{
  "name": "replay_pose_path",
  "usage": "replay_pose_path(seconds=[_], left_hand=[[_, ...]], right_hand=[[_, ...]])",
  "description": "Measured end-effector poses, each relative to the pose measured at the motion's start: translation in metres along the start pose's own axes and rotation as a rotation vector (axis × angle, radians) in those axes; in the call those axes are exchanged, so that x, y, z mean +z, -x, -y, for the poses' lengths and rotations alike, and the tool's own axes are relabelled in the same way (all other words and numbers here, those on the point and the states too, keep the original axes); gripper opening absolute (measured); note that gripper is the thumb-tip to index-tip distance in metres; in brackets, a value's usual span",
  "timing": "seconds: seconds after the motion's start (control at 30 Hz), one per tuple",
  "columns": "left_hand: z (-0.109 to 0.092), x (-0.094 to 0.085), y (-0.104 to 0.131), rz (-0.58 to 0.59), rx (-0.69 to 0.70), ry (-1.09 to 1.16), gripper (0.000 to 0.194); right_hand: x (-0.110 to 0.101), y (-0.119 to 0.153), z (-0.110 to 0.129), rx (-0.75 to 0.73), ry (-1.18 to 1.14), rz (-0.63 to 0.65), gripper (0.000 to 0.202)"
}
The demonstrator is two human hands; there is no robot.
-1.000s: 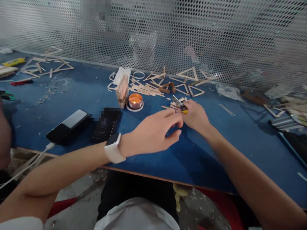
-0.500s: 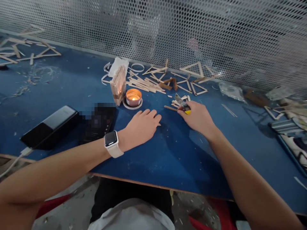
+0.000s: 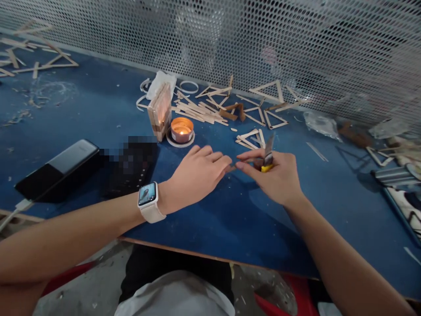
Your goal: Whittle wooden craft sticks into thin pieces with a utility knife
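Note:
Over the middle of the blue table [image 3: 210, 228], my left hand [image 3: 200, 175] is closed, its fingertips pinching one end of a small wooden stick [image 3: 233, 168]. My right hand [image 3: 274, 175] holds a cutter knife [image 3: 268, 156] with a yellow part against its palm, the blade pointing up. Its thumb and index finger meet at the stick's other end. Beyond my left hand a lit candle [image 3: 182, 130] in a tin stands beside an upright wrapped block [image 3: 160, 112]. A few short sticks [image 3: 245, 139] lie past my right hand.
A pile of wooden sticks [image 3: 197, 112] and several stick triangles [image 3: 266, 91] lie along the perforated metal screen [image 3: 230, 44]. On the left are a dark phone [image 3: 131, 169] and a power bank [image 3: 59, 169] with a white cable. Plastic wrap [image 3: 320, 125] lies at the right.
My right hand has come nearer, turning the blade upright, and the stick is now between both hands. My left hand has shifted slightly right. The view has moved a little.

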State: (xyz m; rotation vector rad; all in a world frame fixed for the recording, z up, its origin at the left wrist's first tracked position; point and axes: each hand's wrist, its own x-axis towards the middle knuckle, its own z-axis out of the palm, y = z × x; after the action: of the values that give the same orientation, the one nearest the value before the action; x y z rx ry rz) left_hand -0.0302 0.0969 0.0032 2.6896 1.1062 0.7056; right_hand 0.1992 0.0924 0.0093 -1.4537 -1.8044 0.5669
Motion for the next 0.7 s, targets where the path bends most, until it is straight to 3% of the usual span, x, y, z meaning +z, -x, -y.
replay_pose_path(seconds=[0.13, 0.37, 0.6, 0.7], left_hand=[[-0.006, 0.011, 0.001, 0.063, -0.133, 0.574, 0.022], [-0.033, 0.020, 0.016, 0.122, -0.370, 1.065, 0.024], [-0.033, 0.021, 0.020, 0.150, -0.357, 1.115, 0.023], [-0.031, 0.015, 0.017, 0.167, -0.274, 0.938, 0.023]], right_hand=[[0.010, 0.011, 0.008, 0.007, -0.242, -0.113, 0.032], [0.004, 0.028, 0.015, 0.006, -0.288, -0.069, 0.016], [-0.001, 0.030, 0.011, 0.045, -0.299, -0.054, 0.017], [0.000, 0.031, 0.012, 0.046, -0.295, -0.083, 0.014]])
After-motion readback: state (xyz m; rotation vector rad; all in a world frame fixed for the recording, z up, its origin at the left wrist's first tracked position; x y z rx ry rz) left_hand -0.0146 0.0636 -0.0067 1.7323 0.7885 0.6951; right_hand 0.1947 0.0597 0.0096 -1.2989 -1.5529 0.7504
